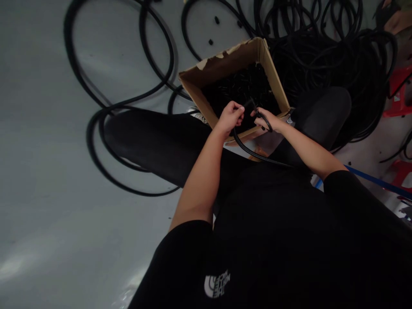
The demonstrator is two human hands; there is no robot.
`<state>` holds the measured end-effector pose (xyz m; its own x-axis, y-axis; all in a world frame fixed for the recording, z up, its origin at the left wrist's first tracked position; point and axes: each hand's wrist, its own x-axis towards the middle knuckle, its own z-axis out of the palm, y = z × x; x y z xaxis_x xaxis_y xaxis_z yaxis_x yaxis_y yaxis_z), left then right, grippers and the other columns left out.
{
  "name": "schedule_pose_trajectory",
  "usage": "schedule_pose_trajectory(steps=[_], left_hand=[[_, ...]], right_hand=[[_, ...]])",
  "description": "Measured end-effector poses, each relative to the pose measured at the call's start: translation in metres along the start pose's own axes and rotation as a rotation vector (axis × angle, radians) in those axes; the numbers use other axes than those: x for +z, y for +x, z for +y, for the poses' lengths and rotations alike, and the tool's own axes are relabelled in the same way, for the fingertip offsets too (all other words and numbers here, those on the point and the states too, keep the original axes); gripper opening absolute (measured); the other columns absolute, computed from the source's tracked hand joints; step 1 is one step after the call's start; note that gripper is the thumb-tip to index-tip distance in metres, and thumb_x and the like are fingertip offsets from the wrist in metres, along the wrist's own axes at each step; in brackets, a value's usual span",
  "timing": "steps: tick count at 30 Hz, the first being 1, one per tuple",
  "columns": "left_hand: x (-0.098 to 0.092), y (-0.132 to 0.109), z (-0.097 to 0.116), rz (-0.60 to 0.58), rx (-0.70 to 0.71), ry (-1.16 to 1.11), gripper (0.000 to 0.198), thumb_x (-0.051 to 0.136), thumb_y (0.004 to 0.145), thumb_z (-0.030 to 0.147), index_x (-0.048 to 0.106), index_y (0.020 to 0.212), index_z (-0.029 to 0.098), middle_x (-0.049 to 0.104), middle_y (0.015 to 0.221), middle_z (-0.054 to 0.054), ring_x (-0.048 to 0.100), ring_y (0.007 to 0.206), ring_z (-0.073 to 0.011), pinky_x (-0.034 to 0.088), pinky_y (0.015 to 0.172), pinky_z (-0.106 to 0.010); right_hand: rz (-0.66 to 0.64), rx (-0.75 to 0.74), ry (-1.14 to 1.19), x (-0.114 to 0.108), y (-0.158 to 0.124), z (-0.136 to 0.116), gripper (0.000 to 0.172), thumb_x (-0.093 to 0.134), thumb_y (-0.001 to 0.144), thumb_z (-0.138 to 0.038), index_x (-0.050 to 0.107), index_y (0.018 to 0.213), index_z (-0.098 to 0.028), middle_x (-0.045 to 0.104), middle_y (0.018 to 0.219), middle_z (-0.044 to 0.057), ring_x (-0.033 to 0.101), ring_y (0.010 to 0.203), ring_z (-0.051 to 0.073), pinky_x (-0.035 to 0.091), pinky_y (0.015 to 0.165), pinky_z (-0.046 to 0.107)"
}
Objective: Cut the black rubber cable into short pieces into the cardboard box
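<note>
My left hand (230,116) is closed over the open cardboard box (222,62), pinching the end of a black cable (254,155). The cable hangs below that hand and curves to the right across my lap. My right hand (272,120) grips what look like black-handled scissors (266,121). Their blades point toward the cable end, close to my left fingertips. Dark surroundings hide whether the blades touch the cable. Many small black pieces (238,86) fill the bottom of the box beneath both hands.
A large heap of coiled black cable (309,60) lies beyond the box to the right. Wide cable loops (92,88) spread over the grey floor (38,141) at left. Red plastic stools (399,96) stand at the right edge, near part of another person (397,21).
</note>
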<state>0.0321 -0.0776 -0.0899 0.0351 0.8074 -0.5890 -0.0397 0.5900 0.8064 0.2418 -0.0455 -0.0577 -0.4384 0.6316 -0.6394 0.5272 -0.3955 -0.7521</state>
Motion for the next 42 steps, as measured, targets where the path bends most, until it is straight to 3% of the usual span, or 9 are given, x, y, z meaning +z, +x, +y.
schedule_pose_trajectory(steps=[10, 16, 20, 25, 30, 36, 39, 42], left_hand=[[0.002, -0.002, -0.002, -0.050, -0.026, 0.085, 0.038, 0.090, 0.110, 0.038, 0.055, 0.104, 0.027, 0.055, 0.072, 0.007, 0.046, 0.056, -0.0096, 0.035, 0.055, -0.020], [-0.001, 0.002, -0.005, -0.071, -0.024, 0.062, 0.043, 0.093, 0.109, 0.042, 0.053, 0.102, 0.027, 0.055, 0.073, 0.005, 0.047, 0.058, -0.0106, 0.036, 0.057, -0.021], [-0.006, 0.008, -0.013, -0.051, -0.008, 0.049, 0.049, 0.095, 0.108, 0.051, 0.053, 0.103, 0.028, 0.055, 0.073, 0.004, 0.047, 0.060, -0.0116, 0.036, 0.058, -0.023], [-0.009, 0.013, -0.023, -0.005, 0.023, 0.141, 0.038, 0.086, 0.112, 0.043, 0.054, 0.098, 0.029, 0.053, 0.069, 0.005, 0.042, 0.058, -0.0138, 0.034, 0.056, -0.024], [-0.011, 0.016, -0.025, 0.017, 0.057, 0.276, 0.037, 0.085, 0.112, 0.037, 0.055, 0.092, 0.028, 0.055, 0.072, 0.003, 0.051, 0.067, -0.0180, 0.045, 0.067, -0.028], [-0.012, 0.009, -0.018, -0.017, 0.167, 0.337, 0.029, 0.088, 0.100, 0.033, 0.061, 0.090, 0.027, 0.057, 0.077, 0.001, 0.055, 0.078, -0.0221, 0.053, 0.080, -0.033], [-0.011, 0.006, -0.015, -0.119, 0.141, 0.338, 0.024, 0.087, 0.097, 0.023, 0.064, 0.091, 0.026, 0.056, 0.079, 0.001, 0.054, 0.080, -0.0217, 0.051, 0.082, -0.032], [-0.010, 0.006, -0.017, -0.107, 0.116, 0.346, 0.024, 0.083, 0.096, 0.013, 0.063, 0.091, 0.025, 0.057, 0.081, 0.001, 0.054, 0.081, -0.0219, 0.052, 0.086, -0.033]], right_hand=[[-0.002, -0.003, -0.150, -0.003, -0.004, -0.006, 0.020, 0.072, 0.100, -0.013, 0.063, 0.115, -0.022, 0.063, 0.078, -0.006, 0.062, 0.072, 0.016, 0.050, 0.068, 0.023], [0.041, 0.034, -0.195, 0.001, -0.009, -0.011, 0.014, 0.071, 0.109, -0.019, 0.060, 0.101, -0.024, 0.060, 0.075, -0.006, 0.061, 0.067, 0.015, 0.050, 0.070, 0.023], [0.066, 0.026, -0.285, 0.003, -0.016, -0.017, 0.022, 0.067, 0.116, -0.024, 0.061, 0.095, -0.023, 0.059, 0.072, -0.004, 0.062, 0.070, 0.016, 0.049, 0.075, 0.025], [0.059, 0.028, -0.361, 0.006, -0.021, -0.018, 0.025, 0.067, 0.117, -0.024, 0.063, 0.092, -0.022, 0.063, 0.071, -0.002, 0.066, 0.071, 0.018, 0.051, 0.077, 0.027], [0.032, 0.072, -0.381, 0.009, -0.016, -0.011, 0.024, 0.068, 0.117, -0.027, 0.068, 0.093, -0.021, 0.063, 0.066, -0.001, 0.067, 0.067, 0.020, 0.056, 0.077, 0.029], [-0.006, 0.135, -0.267, 0.010, -0.017, -0.008, 0.017, 0.073, 0.112, -0.021, 0.066, 0.097, -0.023, 0.060, 0.059, -0.003, 0.065, 0.058, 0.021, 0.054, 0.063, 0.027], [-0.021, 0.144, -0.203, 0.009, -0.017, -0.006, 0.018, 0.073, 0.109, -0.017, 0.062, 0.097, -0.024, 0.061, 0.059, -0.004, 0.066, 0.057, 0.019, 0.049, 0.058, 0.023], [-0.011, 0.134, -0.219, 0.009, -0.014, -0.001, 0.020, 0.070, 0.110, -0.017, 0.062, 0.093, -0.024, 0.059, 0.058, -0.004, 0.062, 0.054, 0.018, 0.047, 0.055, 0.022]])
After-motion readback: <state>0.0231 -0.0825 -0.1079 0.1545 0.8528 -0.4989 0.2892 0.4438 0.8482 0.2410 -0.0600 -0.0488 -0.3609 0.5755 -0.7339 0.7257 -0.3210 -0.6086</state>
